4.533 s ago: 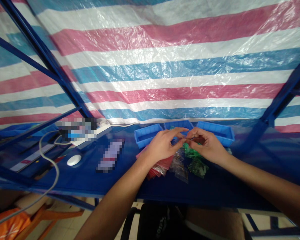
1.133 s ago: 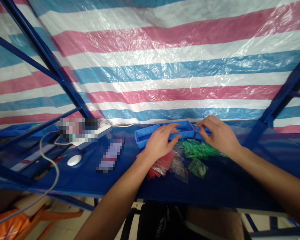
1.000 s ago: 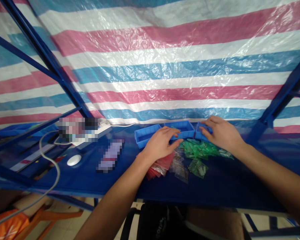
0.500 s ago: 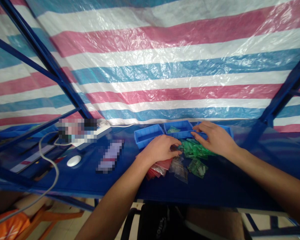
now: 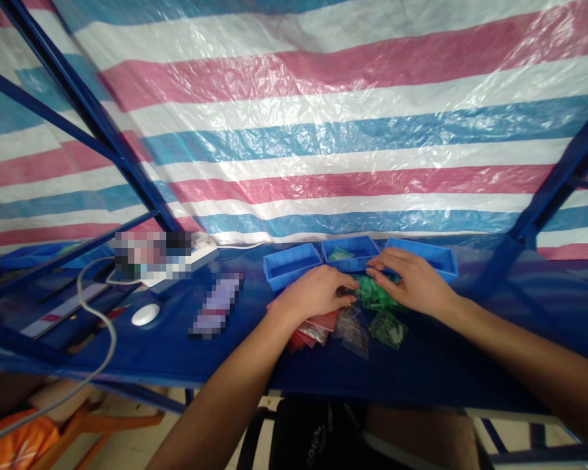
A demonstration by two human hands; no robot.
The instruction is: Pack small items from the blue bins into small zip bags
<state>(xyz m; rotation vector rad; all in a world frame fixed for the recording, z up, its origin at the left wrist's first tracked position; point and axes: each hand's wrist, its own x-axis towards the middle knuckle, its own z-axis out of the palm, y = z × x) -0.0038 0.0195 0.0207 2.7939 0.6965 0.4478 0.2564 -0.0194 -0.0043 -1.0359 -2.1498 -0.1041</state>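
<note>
My left hand (image 5: 321, 290) hovers over the red packets (image 5: 318, 329), fingers curved and thumb apart, with no object plainly in its grasp. Its fingertips reach to the left edge of a heap of small green plastic bags (image 5: 375, 294). My right hand (image 5: 411, 277) lies above the right part of that heap, fingers stretched to the left and thumb apart, covering some of the bags. Just below my left fingertips are clear plastic bags (image 5: 353, 336). A separate green bag (image 5: 388, 328) with small pale contents rests nearer to me.
Behind my hands stand three blue bins: left (image 5: 291, 264), middle (image 5: 350, 253) with a green bag inside, and right (image 5: 438, 258). A white mouse (image 5: 146, 315), a blurred-out phone-shaped object (image 5: 216, 305) and a cable (image 5: 110, 333) lie left. Striped sheeting (image 5: 347, 130) hangs behind the blue table.
My right hand has drawn back from the right bin and moved left and down over the green bags. My left hand has hardly moved.
</note>
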